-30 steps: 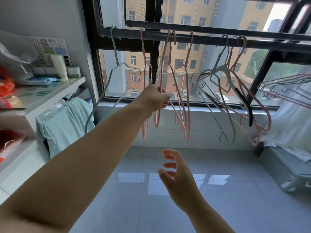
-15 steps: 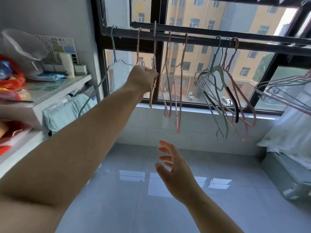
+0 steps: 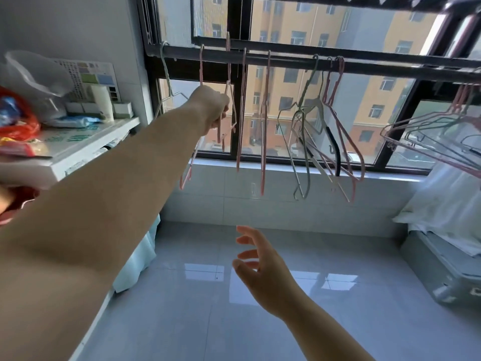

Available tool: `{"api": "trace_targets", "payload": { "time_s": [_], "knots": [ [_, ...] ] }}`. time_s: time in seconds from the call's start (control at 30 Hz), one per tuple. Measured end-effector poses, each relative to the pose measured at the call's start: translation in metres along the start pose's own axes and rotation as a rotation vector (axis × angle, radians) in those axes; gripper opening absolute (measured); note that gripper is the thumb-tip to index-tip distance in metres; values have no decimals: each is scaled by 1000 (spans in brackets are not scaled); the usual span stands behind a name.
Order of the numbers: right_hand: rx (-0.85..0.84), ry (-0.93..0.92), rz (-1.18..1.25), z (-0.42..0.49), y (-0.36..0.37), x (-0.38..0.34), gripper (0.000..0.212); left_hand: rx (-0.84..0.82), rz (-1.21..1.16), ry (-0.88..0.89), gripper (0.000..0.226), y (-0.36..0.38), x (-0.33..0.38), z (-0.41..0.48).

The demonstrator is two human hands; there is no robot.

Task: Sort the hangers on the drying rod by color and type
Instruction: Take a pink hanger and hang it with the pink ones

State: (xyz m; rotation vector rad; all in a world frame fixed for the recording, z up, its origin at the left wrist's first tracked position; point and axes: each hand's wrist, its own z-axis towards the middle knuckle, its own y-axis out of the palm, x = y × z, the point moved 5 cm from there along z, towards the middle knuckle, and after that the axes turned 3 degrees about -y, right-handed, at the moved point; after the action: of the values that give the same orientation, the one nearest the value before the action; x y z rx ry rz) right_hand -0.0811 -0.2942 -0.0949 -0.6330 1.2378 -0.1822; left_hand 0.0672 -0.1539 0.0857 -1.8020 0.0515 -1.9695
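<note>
Left hand [image 3: 212, 108] has raised a thin pink wire hanger [image 3: 228, 69], its hook above the dark metal drying rod [image 3: 286, 62].
Its fingers curl round the hanger; right hand [image 3: 263, 269] hovers low, fingers spread.

The left hand [image 3: 212, 108] is lifting a pink hanger [image 3: 228, 69] upward, its hook rising clear above the drying rod [image 3: 286, 61] and edging left of the other pink hangers [image 3: 264, 121] hanging there.
</note>
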Motion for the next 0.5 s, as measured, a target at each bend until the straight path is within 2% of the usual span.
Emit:
{"api": "trace_targets", "payload": {
  "time_s": [0.33, 0.5],
  "knots": [
    [33, 71, 10, 7, 10, -13, 44, -91, -28, -46, 13, -16, 16, 17],
    [57, 97, 28, 12, 13, -14, 43, -121, -111, -46, 16, -10, -9, 18]
  ]
}}
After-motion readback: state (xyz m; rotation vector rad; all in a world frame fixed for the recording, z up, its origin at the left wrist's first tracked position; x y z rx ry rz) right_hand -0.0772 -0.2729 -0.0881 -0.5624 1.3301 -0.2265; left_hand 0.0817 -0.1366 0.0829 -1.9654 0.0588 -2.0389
